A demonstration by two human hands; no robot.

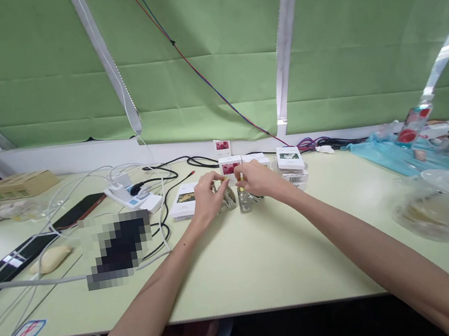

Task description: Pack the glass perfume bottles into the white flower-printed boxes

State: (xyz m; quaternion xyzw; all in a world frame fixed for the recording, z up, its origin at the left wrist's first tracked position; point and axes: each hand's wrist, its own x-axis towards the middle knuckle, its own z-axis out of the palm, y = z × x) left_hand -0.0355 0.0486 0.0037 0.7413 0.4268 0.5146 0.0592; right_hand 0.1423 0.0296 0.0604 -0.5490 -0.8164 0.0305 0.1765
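In the head view, my right hand (257, 177) reaches in from the right with its fingers closed round the yellowish top of a small clear glass bottle (245, 203). The bottle stands upright on the table. My left hand (208, 195) is just left of it, thumb and fingertips drawn together in a pinch. Next to those fingertips is a small shiny glass-like item (229, 198); whether the fingers hold it is unclear. Behind the hands stand small white boxes with pink flower pictures (230, 164). A white box with a yellow picture (183, 202) lies left of my left hand.
Stacked white boxes (290, 158) stand to the right. Cables and a white power strip (132, 197) spread over the left side, near a dark phone (79, 210). At right are a clear plastic cup (433, 207) and a blue plastic bag (386, 158). Green curtains hang behind.
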